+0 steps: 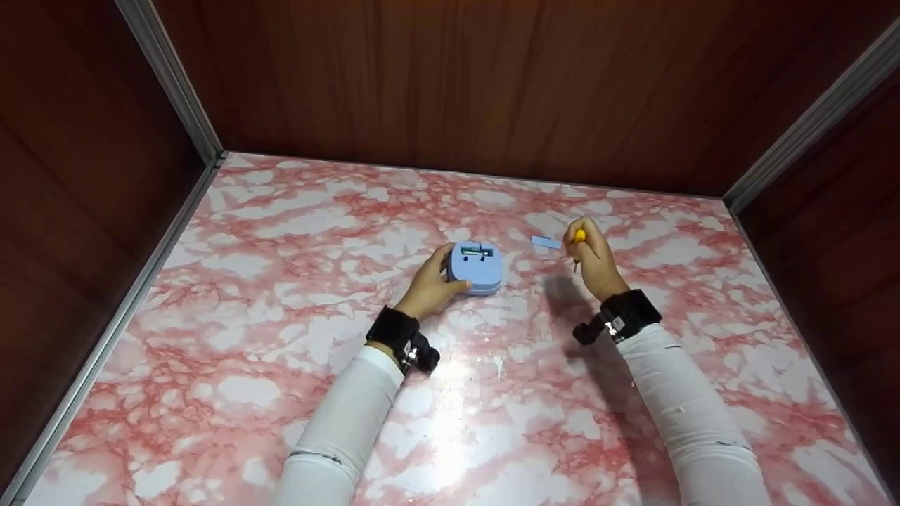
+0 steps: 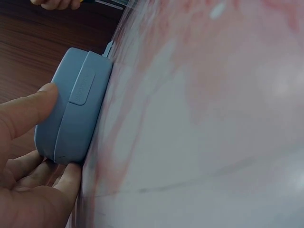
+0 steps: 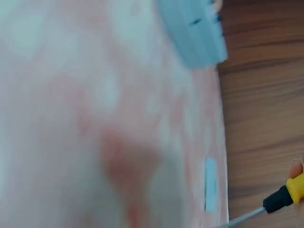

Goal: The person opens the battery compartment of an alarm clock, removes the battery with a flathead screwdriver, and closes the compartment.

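Observation:
My left hand holds a light blue rounded-square case by its left side, thumb on the near edge and fingers around the far side. On the upward face of the case, a narrow slot exposes a green strip, with two dark marks below it. Seen from the left wrist, the case rests on the tabletop. To its right, my right hand grips a screwdriver with a yellow and black handle, its metal shaft pointing down. A small light blue cover lies flat just left of that hand.
The tabletop has a red and white marbled pattern. Dark wood-grain panels rise at the back and both sides, with metal strips at the corners.

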A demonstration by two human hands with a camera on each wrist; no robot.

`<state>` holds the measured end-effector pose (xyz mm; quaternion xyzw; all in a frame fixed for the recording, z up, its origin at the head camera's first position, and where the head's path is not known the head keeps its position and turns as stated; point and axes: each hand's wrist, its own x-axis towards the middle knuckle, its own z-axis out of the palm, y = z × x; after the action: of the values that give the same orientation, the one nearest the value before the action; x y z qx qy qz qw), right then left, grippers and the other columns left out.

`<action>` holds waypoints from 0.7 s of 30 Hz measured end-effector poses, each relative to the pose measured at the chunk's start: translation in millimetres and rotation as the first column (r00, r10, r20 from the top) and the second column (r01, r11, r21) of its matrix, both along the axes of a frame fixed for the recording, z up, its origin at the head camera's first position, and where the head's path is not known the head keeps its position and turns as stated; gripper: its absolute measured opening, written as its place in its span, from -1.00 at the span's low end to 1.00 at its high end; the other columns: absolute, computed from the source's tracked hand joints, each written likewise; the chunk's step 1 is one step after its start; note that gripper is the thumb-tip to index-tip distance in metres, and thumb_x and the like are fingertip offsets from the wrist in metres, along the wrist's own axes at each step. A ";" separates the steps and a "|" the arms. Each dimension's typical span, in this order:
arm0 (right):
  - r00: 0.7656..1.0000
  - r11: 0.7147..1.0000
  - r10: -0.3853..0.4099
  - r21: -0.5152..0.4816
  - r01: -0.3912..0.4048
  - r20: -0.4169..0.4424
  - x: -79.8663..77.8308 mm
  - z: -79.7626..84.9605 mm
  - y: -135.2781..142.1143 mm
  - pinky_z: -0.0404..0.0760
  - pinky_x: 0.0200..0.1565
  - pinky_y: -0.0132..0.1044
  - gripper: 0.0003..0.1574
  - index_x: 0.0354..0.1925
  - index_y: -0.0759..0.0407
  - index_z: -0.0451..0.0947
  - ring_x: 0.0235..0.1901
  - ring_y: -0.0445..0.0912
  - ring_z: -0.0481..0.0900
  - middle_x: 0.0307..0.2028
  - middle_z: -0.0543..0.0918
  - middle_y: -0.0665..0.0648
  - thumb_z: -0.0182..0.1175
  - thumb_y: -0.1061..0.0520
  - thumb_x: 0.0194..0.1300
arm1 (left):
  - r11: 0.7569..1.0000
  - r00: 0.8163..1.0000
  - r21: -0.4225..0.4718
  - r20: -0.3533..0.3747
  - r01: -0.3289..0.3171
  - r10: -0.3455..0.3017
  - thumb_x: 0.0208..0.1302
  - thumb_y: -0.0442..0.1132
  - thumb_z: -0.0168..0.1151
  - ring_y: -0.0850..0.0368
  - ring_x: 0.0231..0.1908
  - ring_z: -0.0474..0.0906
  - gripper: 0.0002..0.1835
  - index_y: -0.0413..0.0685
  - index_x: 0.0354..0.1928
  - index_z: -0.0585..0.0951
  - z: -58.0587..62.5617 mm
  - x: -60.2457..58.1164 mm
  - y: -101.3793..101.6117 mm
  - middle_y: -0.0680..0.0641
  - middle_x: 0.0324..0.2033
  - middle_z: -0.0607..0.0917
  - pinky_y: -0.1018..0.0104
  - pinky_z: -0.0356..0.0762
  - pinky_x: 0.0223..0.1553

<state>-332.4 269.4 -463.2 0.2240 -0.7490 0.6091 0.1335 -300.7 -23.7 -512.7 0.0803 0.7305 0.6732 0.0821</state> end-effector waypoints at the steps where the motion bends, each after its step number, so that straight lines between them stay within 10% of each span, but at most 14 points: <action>1: 1.000 0.998 0.008 -0.065 -0.007 0.015 0.0 1.7 -2.3 0.22 -0.50 -0.40 -0.91 -0.33 0.54 0.24 -0.52 -0.08 0.28 -0.49 0.32 0.33 -0.21 0.49 0.26 | 1.000 1.000 0.003 0.000 0.001 -0.001 0.23 -0.48 0.38 -0.14 0.49 0.14 -0.08 -0.21 0.57 0.12 0.1 0.1 -0.1 -0.31 0.49 0.24 0.19 0.34 0.42; 5: 0.997 0.949 0.002 -0.315 0.024 0.081 -1.0 9.0 -10.3 0.16 -0.57 -0.38 -0.67 -0.43 0.35 0.30 -0.60 -0.13 0.28 -0.60 0.33 0.17 -0.24 0.30 0.50 | 1.000 1.000 0.006 0.008 -0.001 0.001 0.23 -0.49 0.38 -0.16 0.49 0.16 -0.08 -0.19 0.57 0.12 0.7 0.6 -0.3 -0.31 0.49 0.24 0.20 0.37 0.40; 10: 0.987 0.817 0.012 -0.571 0.082 0.159 -2.7 16.9 -18.1 0.08 -0.61 -0.36 -0.47 -0.56 0.15 0.31 -0.69 -0.17 0.24 -0.70 0.35 0.02 -0.31 0.16 0.58 | 1.000 1.000 0.006 0.016 -0.009 0.009 0.21 -0.51 0.38 -0.16 0.48 0.17 -0.07 -0.19 0.56 0.13 0.6 0.1 0.6 -0.31 0.48 0.25 0.20 0.36 0.40; 21: 0.976 0.647 0.102 -0.758 0.082 0.193 -3.4 21.6 -32.9 -0.15 -0.62 -0.32 -0.33 -0.68 0.12 0.17 -0.77 -0.18 0.02 -0.79 0.18 -0.03 -0.43 0.09 0.64 | 1.000 1.000 0.021 0.014 -0.014 0.013 0.20 -0.52 0.38 -0.15 0.48 0.17 -0.06 -0.21 0.56 0.12 -1.4 -1.1 1.5 -0.32 0.47 0.27 0.22 0.32 0.42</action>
<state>-335.9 236.6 -441.5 0.0832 -0.4324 0.8886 0.1287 -301.7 -22.2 -514.1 0.0716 0.7234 0.6819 0.0817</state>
